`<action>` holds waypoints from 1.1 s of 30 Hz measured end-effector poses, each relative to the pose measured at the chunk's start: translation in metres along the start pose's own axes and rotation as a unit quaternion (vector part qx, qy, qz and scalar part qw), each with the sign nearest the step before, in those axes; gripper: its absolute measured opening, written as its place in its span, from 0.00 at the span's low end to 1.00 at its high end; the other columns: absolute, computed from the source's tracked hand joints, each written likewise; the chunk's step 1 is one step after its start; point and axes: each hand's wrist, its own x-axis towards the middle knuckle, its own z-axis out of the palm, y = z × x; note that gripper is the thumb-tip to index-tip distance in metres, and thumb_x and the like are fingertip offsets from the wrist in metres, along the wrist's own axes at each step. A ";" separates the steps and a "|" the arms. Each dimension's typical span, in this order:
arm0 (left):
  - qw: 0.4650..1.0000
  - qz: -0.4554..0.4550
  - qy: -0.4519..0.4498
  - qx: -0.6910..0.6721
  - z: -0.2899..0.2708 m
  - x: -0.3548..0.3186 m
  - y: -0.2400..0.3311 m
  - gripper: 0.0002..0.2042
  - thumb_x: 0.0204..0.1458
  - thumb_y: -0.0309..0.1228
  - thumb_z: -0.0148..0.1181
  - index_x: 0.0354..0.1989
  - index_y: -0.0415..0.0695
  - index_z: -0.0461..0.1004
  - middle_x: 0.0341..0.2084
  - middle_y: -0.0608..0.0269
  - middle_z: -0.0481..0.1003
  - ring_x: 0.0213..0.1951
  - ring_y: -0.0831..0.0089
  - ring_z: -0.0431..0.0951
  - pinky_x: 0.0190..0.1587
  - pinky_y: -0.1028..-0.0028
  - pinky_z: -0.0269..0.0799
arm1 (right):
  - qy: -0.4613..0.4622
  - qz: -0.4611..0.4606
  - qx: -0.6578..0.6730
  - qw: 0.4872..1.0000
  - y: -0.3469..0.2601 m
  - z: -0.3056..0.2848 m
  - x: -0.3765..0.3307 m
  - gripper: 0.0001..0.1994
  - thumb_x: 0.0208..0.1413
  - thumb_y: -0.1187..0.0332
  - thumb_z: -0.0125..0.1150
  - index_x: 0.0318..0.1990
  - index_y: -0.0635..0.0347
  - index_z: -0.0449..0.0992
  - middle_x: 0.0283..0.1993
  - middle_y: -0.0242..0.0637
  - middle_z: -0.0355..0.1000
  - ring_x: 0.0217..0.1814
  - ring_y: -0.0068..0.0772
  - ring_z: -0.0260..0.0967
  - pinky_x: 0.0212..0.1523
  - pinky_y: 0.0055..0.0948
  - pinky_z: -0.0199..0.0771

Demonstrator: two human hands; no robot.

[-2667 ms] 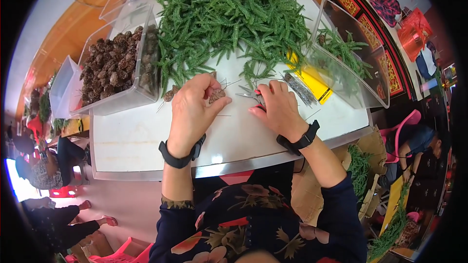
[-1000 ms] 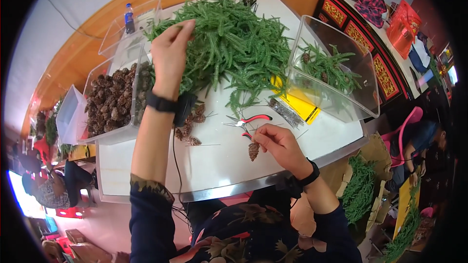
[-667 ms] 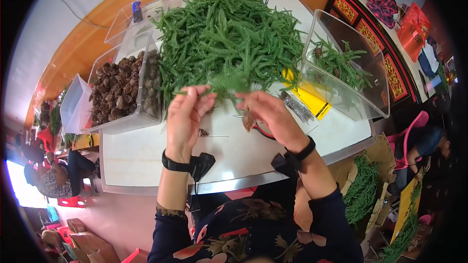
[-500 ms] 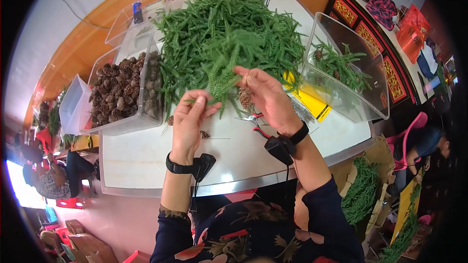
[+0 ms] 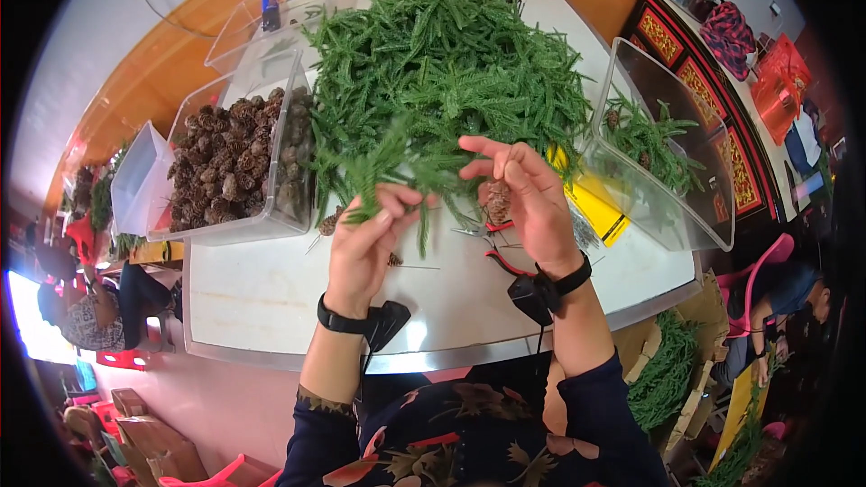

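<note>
My left hand (image 5: 363,248) is closed on a green artificial pine sprig (image 5: 383,167), which is partly blurred. To its right, my right hand (image 5: 538,207) has a brown pine cone (image 5: 498,202) hanging at its thumb and fingers; the exact grip is partly hidden. Red-handled pliers (image 5: 505,261) lie on the table just below that cone. Beside my left hand, another pine cone (image 5: 331,222) rests on the table, and a small cone (image 5: 394,260) with a thin wire is partly covered by the hand. A large heap of green sprigs (image 5: 451,63) lies beyond both hands.
A clear bin (image 5: 290,153) full of pine cones stands at left, near a blue-labelled bottle (image 5: 270,4). At right, another clear bin (image 5: 672,203) holds sprigs with cones, beside a yellow packet (image 5: 597,207). Other people sit at both sides; a carton of greenery (image 5: 667,365) stands lower right.
The hands have moved apart. The sprig has shifted left and now sits in my left hand; my right hand has moved right with the pine cone, its index finger now stretched out.
</note>
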 end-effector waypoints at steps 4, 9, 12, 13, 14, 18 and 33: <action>0.991 0.015 -0.020 -0.133 -0.003 0.001 0.000 0.10 0.58 0.33 0.49 0.31 0.37 0.69 0.41 0.49 0.71 0.52 0.58 0.71 0.60 0.61 0.60 | -0.010 0.029 -0.074 0.997 0.007 0.001 -0.003 0.08 0.66 0.67 0.49 0.36 0.60 0.71 0.62 0.48 0.64 0.56 0.30 0.67 0.50 0.31 0.68; 0.992 0.014 -0.031 -0.118 -0.013 0.005 -0.009 0.12 0.59 0.34 0.47 0.30 0.37 0.69 0.37 0.49 0.72 0.56 0.57 0.67 0.64 0.62 0.54 | -0.099 -0.032 -0.156 0.982 0.030 0.012 -0.004 0.09 0.66 0.67 0.50 0.35 0.61 0.72 0.55 0.42 0.69 0.58 0.30 0.64 0.57 0.32 0.63; 0.997 0.012 -0.061 -0.049 -0.015 0.005 -0.008 0.14 0.59 0.35 0.45 0.36 0.35 0.70 0.39 0.49 0.73 0.57 0.57 0.66 0.65 0.63 0.52 | -0.105 0.002 -0.208 0.972 0.035 0.015 -0.009 0.08 0.65 0.68 0.51 0.35 0.61 0.73 0.44 0.35 0.71 0.60 0.30 0.60 0.62 0.33 0.56; 0.997 0.011 -0.076 -0.014 -0.014 0.005 -0.007 0.16 0.60 0.36 0.43 0.39 0.34 0.71 0.39 0.49 0.73 0.58 0.57 0.66 0.66 0.63 0.51 | -0.104 0.002 -0.209 0.972 0.037 0.014 -0.009 0.08 0.65 0.68 0.51 0.35 0.61 0.73 0.44 0.35 0.71 0.60 0.30 0.60 0.62 0.33 0.56; 0.997 0.011 -0.077 -0.015 -0.011 0.005 -0.008 0.16 0.60 0.36 0.43 0.39 0.34 0.71 0.39 0.49 0.73 0.58 0.57 0.66 0.66 0.63 0.51 | -0.089 -0.019 -0.230 0.969 0.039 0.013 -0.008 0.08 0.65 0.68 0.51 0.35 0.61 0.73 0.42 0.33 0.70 0.59 0.29 0.62 0.60 0.30 0.58; 0.991 0.029 0.033 0.130 0.009 0.000 -0.005 0.20 0.61 0.37 0.41 0.53 0.33 0.67 0.41 0.49 0.75 0.56 0.58 0.69 0.64 0.63 0.55 | -0.044 0.000 -0.233 0.972 0.034 0.009 -0.006 0.08 0.65 0.68 0.52 0.37 0.61 0.74 0.38 0.30 0.71 0.52 0.26 0.68 0.52 0.24 0.65; 0.841 0.098 0.039 0.531 0.000 -0.004 0.017 0.16 0.47 0.21 0.66 0.47 0.42 0.76 0.32 0.59 0.76 0.39 0.72 0.76 0.39 0.77 0.70 | 0.025 0.291 0.193 0.937 0.038 -0.014 -0.005 0.11 0.64 0.63 0.53 0.45 0.61 0.76 0.39 0.35 0.77 0.33 0.24 0.74 0.29 0.24 0.74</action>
